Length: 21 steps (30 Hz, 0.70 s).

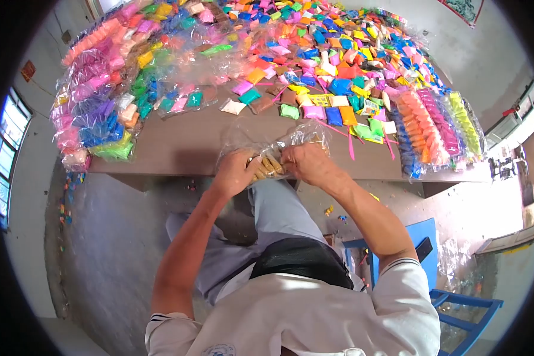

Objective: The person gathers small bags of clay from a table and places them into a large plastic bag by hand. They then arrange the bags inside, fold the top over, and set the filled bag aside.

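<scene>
At the table's front edge, a clear plastic bag [269, 168] with several tan-brown packets inside lies between my two hands. My left hand [238, 172] has its fingers closed on the bag's left side. The fingers of my right hand [306, 162] are bent and pinch the bag's plastic on the right. Loose transparent film rises behind both hands. Just beyond are small coloured packets, among them a white one [232, 107] and a light green one [289, 111].
A large heap of coloured packets [338, 44] covers the back of the brown table [178, 133]. Filled clear bags stand left [104, 127] and right [421, 127]. Pink strips [351, 147] lie near the front edge. A blue chair [466, 314] holding a phone [423, 249] is at my right.
</scene>
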### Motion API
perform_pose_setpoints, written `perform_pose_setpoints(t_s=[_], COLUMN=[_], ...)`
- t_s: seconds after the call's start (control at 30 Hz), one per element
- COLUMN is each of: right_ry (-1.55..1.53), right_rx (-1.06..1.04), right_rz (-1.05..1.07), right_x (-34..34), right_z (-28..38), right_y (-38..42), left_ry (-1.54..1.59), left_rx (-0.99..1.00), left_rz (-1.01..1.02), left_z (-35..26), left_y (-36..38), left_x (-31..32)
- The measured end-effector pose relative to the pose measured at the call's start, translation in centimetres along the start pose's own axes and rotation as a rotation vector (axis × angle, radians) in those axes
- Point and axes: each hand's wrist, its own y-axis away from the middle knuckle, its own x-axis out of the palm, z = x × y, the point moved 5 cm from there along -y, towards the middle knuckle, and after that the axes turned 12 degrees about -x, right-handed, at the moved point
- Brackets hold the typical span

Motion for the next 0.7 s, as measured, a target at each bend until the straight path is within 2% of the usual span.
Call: perform_pose_setpoints(t_s=[0.13,0.2,0.33,0.5,0.7], right_ry=[0.026,0.072,0.108,0.178,0.171], right_rx=[-0.104,-0.091,-0.042,0.005,-0.013], right_rz=[-0.189,-0.259,-0.375,-0.345,-0.339], right_x=[-0.5,-0.2,0.7,1.1,1.3], right_z=[1.0,1.5,1.2,1.3,1.4], right_y=[0.6,0.7,0.3,0.2,0.2], left_ry=[-0.049,-0.106,-0.026,0.104,0.057], left_rx=[0.06,0.028,0.063,0.052,0.051], left_rz=[-0.051,0.002,-0.101,-0.258,-0.26], left_z=[0.7,0.6,0.4,0.3,-0.1], left_y=[-1.5,-3.0,-4.2,-1.4,-0.3], left_x=[0.2,0.4,0.3,-0.6,-2.1])
